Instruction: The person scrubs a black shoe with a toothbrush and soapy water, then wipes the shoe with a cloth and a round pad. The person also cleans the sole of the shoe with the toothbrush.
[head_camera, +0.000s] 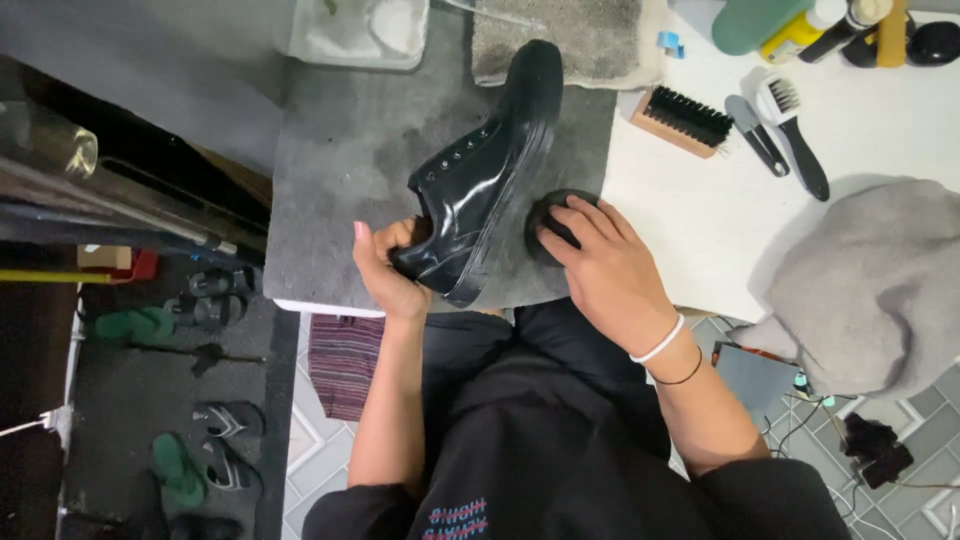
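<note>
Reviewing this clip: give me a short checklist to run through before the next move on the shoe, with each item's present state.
1. Left hand holds the shoe at the heel: ok.
2. Shoe rests tilted on the grey mat, sole toward the right hand: ok.
3. Right hand covers a round dark pad beside the sole: ok.
4. Pad touching the shoe: cannot tell.
5. Brushes lie apart on the white table, out of the way: ok.
6. Left grip firm: cannot tell.

place: shoe-care workbench | signs: brushes (683, 120), polish bottles (800, 30), grey mat (350, 150), sandals (200, 300) on floor
</note>
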